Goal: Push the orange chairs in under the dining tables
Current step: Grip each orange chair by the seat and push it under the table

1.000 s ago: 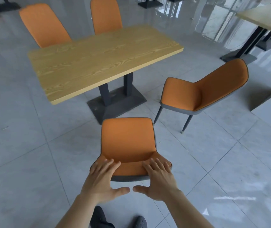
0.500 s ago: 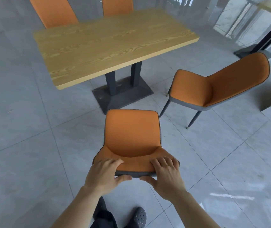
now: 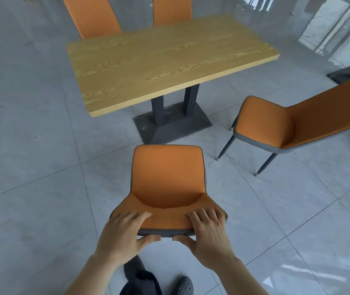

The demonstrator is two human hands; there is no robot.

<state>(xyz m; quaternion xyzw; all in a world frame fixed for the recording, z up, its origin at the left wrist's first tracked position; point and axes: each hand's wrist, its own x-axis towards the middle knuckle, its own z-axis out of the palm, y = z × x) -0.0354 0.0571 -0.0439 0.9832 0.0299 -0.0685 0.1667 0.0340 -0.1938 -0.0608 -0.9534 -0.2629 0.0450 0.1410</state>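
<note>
Table (image 3: 169, 60): its dark base (image 3: 173, 124) sits right ahead, so the chair's legs could jam on it.
Chair (image 3: 167, 177): near, well short of the table, risks veering toward the right chair (image 3: 297, 126).
Hands: left hand (image 3: 123, 233) and right hand (image 3: 210, 235) both clamp the backrest, thumbs behind; an uneven push twists it.

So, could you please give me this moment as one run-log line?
phase: pushing | left hand: grips chair backrest | right hand: grips same backrest | wooden dining table: ahead, seat not under it | second chair: right, untouched
</note>
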